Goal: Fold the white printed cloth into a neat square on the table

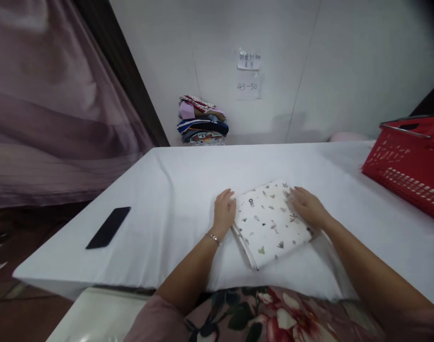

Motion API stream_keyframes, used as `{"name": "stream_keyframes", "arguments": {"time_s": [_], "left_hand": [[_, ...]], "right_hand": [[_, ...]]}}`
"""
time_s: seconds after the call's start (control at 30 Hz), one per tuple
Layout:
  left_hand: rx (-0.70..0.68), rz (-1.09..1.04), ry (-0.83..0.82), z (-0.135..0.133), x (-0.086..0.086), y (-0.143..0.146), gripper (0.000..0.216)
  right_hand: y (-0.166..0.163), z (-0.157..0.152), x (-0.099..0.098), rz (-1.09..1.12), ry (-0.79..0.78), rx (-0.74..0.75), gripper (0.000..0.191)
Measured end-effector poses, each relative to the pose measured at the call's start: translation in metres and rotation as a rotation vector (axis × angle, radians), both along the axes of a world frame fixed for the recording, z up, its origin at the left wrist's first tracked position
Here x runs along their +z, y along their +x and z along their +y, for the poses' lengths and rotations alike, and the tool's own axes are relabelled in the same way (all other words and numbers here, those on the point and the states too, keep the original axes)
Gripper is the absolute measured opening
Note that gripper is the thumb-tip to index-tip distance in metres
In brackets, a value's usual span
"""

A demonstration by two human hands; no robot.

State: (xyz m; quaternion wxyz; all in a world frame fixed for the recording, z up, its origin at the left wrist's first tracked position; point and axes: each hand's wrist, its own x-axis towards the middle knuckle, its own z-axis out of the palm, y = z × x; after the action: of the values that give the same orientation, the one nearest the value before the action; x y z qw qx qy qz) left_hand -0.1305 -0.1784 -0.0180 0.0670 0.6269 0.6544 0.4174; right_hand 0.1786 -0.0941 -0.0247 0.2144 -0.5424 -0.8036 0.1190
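The left hand [224, 208] lies flat, fingers loosely together, against the left edge of the folded patterned cloth [270, 223]. The right hand [307, 205] rests open on its right edge, gripping nothing, so the cloth sits between both hands. The red basket [409, 164], well right of that hand, is cut off by the frame, and the notes on the wall [248, 73] are hard to read.

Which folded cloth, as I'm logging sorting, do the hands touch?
The white printed cloth, flanked by left hand and right hand; the others lie stacked far behind.

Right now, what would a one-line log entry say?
left hand: open, at folded cloth left edge | right hand: open, on its right corner | cloth flat on white table
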Motion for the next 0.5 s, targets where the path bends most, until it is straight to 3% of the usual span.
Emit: {"name": "stream_keyframes", "arguments": {"time_s": [0.1, 0.23, 0.37, 0.5], "left_hand": [[0.176, -0.164, -0.185, -0.014, -0.004, -0.026, 0.036], [0.141, -0.183, -0.438, -0.028, -0.004, -0.033, 0.05], [0.077, -0.15, -0.479, -0.031, 0.0, -0.011, 0.057], [0.058, -0.157, -0.407, -0.03, -0.004, 0.006, 0.056]], "right_hand": [[0.029, -0.006, -0.006, 0.107, -0.142, -0.229, 0.056], [0.048, -0.014, -0.012, 0.215, -0.217, -0.304, 0.059], [0.046, -0.015, -0.012, 0.128, -0.233, -0.31, 0.064], [0.035, -0.012, -0.013, -0.026, -0.171, -0.265, 0.061]]}}
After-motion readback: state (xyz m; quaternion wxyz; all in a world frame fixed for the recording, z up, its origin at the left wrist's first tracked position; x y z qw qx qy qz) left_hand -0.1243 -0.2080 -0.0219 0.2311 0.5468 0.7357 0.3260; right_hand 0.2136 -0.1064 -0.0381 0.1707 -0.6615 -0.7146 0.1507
